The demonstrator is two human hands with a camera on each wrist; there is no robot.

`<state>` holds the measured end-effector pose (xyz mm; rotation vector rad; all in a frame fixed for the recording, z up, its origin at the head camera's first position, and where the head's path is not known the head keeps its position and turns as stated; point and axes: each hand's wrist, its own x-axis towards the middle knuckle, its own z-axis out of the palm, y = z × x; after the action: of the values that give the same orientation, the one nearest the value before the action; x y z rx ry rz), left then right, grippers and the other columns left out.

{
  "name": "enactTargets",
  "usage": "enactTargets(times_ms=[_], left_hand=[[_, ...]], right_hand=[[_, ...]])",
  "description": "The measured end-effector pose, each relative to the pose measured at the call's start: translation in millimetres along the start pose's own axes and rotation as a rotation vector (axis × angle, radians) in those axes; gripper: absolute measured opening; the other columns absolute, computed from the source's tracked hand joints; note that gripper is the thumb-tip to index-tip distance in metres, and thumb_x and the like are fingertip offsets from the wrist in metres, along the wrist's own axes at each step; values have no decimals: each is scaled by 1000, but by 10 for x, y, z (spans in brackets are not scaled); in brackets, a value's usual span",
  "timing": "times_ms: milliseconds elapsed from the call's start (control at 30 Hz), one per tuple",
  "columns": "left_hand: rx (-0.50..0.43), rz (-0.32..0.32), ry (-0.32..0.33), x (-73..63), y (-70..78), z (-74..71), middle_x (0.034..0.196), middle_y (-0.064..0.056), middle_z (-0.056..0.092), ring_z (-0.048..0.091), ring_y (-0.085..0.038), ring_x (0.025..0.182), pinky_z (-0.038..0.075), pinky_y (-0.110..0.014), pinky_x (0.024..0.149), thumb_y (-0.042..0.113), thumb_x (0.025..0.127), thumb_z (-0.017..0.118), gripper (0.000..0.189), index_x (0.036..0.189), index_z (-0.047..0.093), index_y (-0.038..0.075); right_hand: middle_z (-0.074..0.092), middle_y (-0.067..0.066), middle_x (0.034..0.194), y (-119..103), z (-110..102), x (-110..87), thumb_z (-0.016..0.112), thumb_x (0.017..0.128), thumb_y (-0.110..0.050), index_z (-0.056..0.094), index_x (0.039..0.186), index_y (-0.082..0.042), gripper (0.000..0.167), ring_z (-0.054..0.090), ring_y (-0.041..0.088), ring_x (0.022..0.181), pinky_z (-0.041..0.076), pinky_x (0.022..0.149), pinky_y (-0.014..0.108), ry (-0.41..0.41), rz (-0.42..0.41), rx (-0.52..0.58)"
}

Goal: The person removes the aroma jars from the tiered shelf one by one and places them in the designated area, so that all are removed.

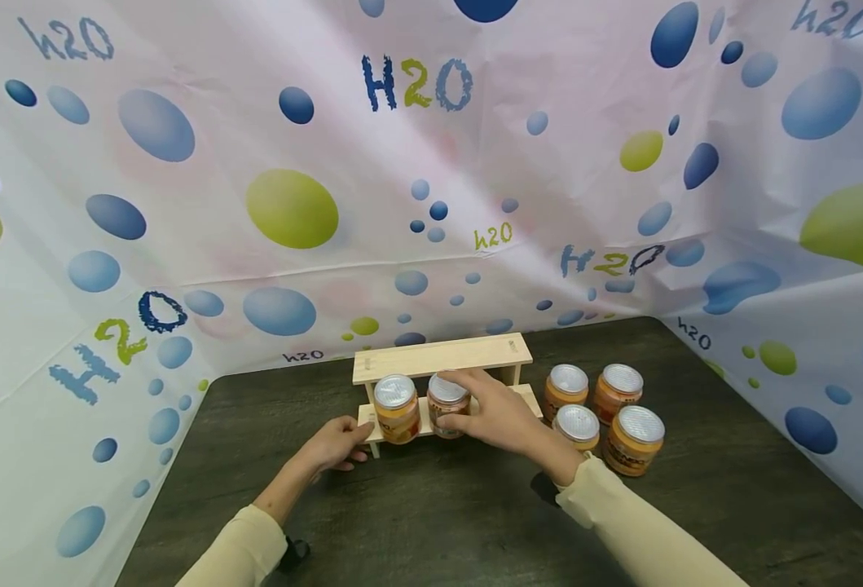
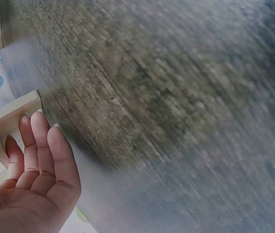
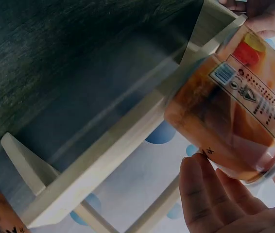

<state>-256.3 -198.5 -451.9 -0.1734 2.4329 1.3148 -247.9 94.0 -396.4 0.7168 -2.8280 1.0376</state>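
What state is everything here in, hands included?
Wooden rack: standing upright
Held jar: closed, upright
Jar beside it: closed, upright, unheld
Four separate jars: closed, upright
Left hand: pinching the wooden rack
Right hand: gripping the held jar

- Rack [image 1: 442, 358]: bare wood, smooth and matt.
- Jars [image 1: 398, 422]: glossy, smooth, see-through; glass or plastic unclear.
- Lids [image 1: 569, 377]: shiny, metal-looking.
- Bench [image 1: 431, 522]: wood-grained, slight sheen.
- Sheet [image 1: 372, 163]: plastic-looking, softly shiny, creased.
- Sleeves [image 1: 644, 526]: matt cloth.
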Motion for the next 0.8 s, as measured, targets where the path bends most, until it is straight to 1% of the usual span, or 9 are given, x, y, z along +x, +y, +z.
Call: enactTargets(times_ms=[133, 300, 533, 800], left_hand=[[-4, 0, -2, 4, 3, 2, 99, -12, 66, 68, -19, 83, 55, -35, 67, 37, 106, 51, 33, 94, 53, 6], [-5, 2, -2, 17, -8, 1, 99, -12, 66, 68, -18, 82, 55, -35, 68, 36, 106, 50, 33, 93, 53, 6], [0, 0, -5, 7, 8, 9, 98, -12, 65, 68, -19, 83, 55, -35, 68, 35, 106, 51, 32, 96, 54, 5], [6, 0, -4, -6, 21, 6, 99, -12, 67, 68, -20, 84, 55, -36, 69, 35, 106, 50, 32, 97, 55, 4]], right_hand=[[56, 4, 142, 13, 31, 6, 78, 87, -44, 55, 143, -27, 63, 63, 26, 116, 53, 85, 47, 13, -3, -7], [57, 4, 141, 28, 59, 11, 78, 86, -44, 56, 142, -27, 62, 64, 26, 115, 53, 84, 48, 24, 2, -13], [56, 3, 142, 38, 104, 8, 79, 86, -40, 56, 141, -25, 62, 63, 26, 117, 54, 87, 49, 41, 9, -8], [56, 9, 141, 46, 187, 32, 81, 85, -36, 55, 140, -24, 62, 66, 28, 111, 55, 79, 46, 82, 12, -41]])
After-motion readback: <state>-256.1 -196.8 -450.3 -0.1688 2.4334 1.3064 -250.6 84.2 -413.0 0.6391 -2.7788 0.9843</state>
